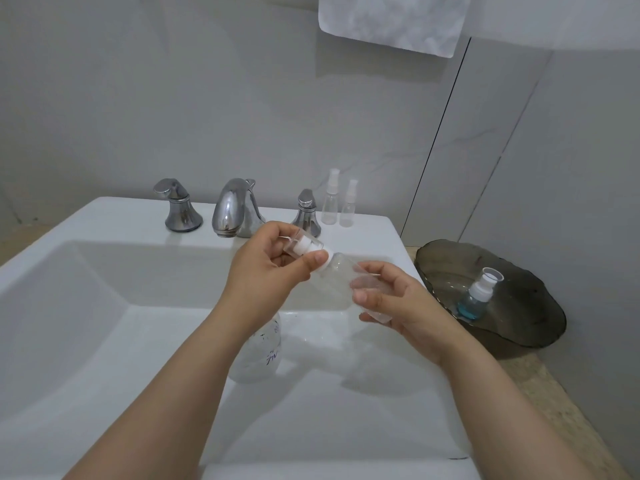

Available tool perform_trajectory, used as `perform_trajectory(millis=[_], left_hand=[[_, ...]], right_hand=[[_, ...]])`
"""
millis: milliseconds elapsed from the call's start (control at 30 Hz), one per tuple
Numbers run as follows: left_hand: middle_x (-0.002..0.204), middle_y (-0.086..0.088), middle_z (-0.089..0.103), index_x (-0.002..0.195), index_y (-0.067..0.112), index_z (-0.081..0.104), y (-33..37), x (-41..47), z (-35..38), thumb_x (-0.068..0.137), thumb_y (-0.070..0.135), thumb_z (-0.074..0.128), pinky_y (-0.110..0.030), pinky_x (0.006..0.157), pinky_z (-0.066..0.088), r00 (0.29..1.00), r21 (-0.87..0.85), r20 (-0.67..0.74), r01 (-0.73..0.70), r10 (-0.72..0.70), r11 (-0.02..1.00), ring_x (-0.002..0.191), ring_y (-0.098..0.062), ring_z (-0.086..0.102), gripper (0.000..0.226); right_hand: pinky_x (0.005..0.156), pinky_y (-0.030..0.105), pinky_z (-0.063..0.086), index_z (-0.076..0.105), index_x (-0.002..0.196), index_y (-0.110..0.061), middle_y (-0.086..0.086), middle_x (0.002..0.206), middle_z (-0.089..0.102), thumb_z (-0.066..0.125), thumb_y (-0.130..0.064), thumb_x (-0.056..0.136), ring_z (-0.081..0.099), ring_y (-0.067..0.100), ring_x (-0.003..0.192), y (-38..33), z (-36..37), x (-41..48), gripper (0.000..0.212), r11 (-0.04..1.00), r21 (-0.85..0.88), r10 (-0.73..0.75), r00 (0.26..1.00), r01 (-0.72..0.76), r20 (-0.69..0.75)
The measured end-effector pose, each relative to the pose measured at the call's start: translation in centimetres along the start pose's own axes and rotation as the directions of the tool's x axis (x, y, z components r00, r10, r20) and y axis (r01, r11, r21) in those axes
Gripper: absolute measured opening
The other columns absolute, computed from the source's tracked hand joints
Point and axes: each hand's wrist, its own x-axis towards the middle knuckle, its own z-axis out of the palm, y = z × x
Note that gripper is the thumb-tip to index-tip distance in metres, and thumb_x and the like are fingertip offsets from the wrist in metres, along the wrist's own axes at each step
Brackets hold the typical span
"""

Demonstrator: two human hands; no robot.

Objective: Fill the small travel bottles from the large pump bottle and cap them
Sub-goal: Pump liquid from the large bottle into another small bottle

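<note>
- Grey marbled tiles are backing a white sink [329, 427], and a pale towel [391, 22] is hanging at the top of the view.
- A chrome faucet [232, 209] is standing on the rear ledge between two chrome handles [178, 211].
- Two small clear spray bottles [329, 199] are standing upright side by side at the ledge's right end, just beside the right-hand handle.
- The left hand [266, 268] is pinching the white pump top [306, 247] of a small clear travel bottle [341, 278], thumb and fingers curled around its neck.
- The right hand [398, 303] is gripping that bottle's body, fingers wrapping it from the far side and thumb pressing on the near side.
- The travel bottle is lying tilted between both hands, above the sink's right rim, with its top pointing up and left.
- A large clear bottle [258, 351] with purple writing is standing on the rim beneath the left forearm, which is hiding its top.
- A dark glass dish [526, 306] is sitting on the counter to the right, and a small bottle of blue liquid [478, 296] with a white top is standing in it.
</note>
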Motion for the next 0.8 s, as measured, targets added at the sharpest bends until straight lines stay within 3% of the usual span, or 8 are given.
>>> perform_trajectory(millis=[67,133,200,333,467,600,700,800], left_hand=[[0.081,0.003,0.073,0.101,0.012,0.062,-0.1,0.0,0.0,0.081,0.013,0.079,-0.035,0.077,0.058,1.0,0.02,0.002,0.0,0.0,1.0,0.075,-0.015,0.065,0.027],[0.08,0.004,0.072,0.102,0.013,0.063,-0.1,-0.1,-0.1,0.081,0.017,0.08,-0.031,0.073,0.054,1.0,0.049,0.003,-0.006,0.006,0.999,0.073,-0.014,0.062,0.027],[0.08,0.001,0.07,0.103,0.014,0.064,0.0,-0.1,-0.2,0.081,0.018,0.08,-0.029,0.069,0.05,1.0,0.059,0.006,-0.01,0.01,0.998,0.072,-0.014,0.058,0.027],[0.075,0.009,0.07,0.103,0.012,0.063,0.1,0.0,-0.3,0.08,0.016,0.08,-0.022,0.065,0.049,1.0,0.044,-0.006,-0.012,0.012,0.999,0.067,-0.009,0.058,0.029],[0.077,0.003,0.068,0.101,0.011,0.062,0.0,-0.1,-0.1,0.081,0.016,0.08,-0.023,0.063,0.047,1.0,0.045,0.018,-0.004,0.003,0.999,0.066,-0.012,0.056,0.028],[0.077,0.0,0.069,0.101,0.013,0.063,0.1,-0.1,-0.1,0.081,0.017,0.081,-0.023,0.064,0.047,1.0,0.049,0.023,0.003,-0.004,0.999,0.069,-0.013,0.056,0.027],[0.084,-0.009,0.071,0.101,0.013,0.064,0.1,-0.2,-0.1,0.08,0.018,0.082,-0.027,0.065,0.047,1.0,0.063,0.023,0.011,-0.012,0.998,0.07,-0.014,0.057,0.028],[0.081,0.001,0.07,0.098,0.013,0.064,0.2,-0.2,0.2,0.078,0.017,0.082,-0.021,0.063,0.048,0.999,0.062,0.038,0.02,-0.022,0.998,0.067,-0.01,0.057,0.028]], right_hand=[[0.067,0.022,0.052,0.062,0.118,-0.026,-0.001,0.113,0.069,0.075,-0.051,0.073,0.068,0.011,0.084,-0.3,0.4,-0.1,0.053,0.994,-0.086,0.068,0.996,-0.063,0.056],[0.059,0.022,0.049,0.066,0.112,-0.02,0.004,0.101,0.073,0.045,-0.069,0.082,0.064,0.017,0.071,-0.7,0.9,-0.2,0.061,0.979,-0.15,0.15,0.984,-0.135,0.095],[0.058,0.023,0.048,0.069,0.107,-0.011,0.005,0.083,0.07,0.034,-0.064,0.089,0.059,0.018,0.066,-0.7,0.9,-0.1,0.066,0.978,-0.144,0.159,0.985,-0.148,0.068],[0.078,0.032,0.047,0.067,0.104,-0.014,0.0,0.085,0.066,0.079,-0.037,0.074,0.058,0.018,0.081,0.0,0.3,0.1,0.04,0.998,-0.048,0.03,0.999,-0.028,0.038],[0.082,0.031,0.054,0.06,0.115,-0.023,0.002,0.108,0.071,0.077,-0.038,0.07,0.067,0.014,0.086,-0.1,0.3,0.0,0.051,0.997,-0.059,0.058,0.996,-0.054,0.067],[0.073,0.028,0.052,0.068,0.11,-0.015,0.003,0.092,0.074,0.048,-0.057,0.086,0.062,0.016,0.074,-0.4,0.7,-0.2,0.053,0.991,-0.12,0.071,0.995,-0.062,0.073],[0.081,0.034,0.05,0.066,0.102,-0.012,-0.003,0.086,0.068,0.078,-0.038,0.074,0.061,0.014,0.08,0.2,0.2,0.0,0.04,0.995,-0.094,-0.025,0.999,0.027,0.028],[0.075,0.023,0.049,0.06,0.106,-0.018,-0.003,0.099,0.069,0.08,-0.026,0.064,0.065,0.011,0.087,0.4,-0.1,0.1,0.047,0.996,-0.084,-0.04,0.999,0.042,0.022]])
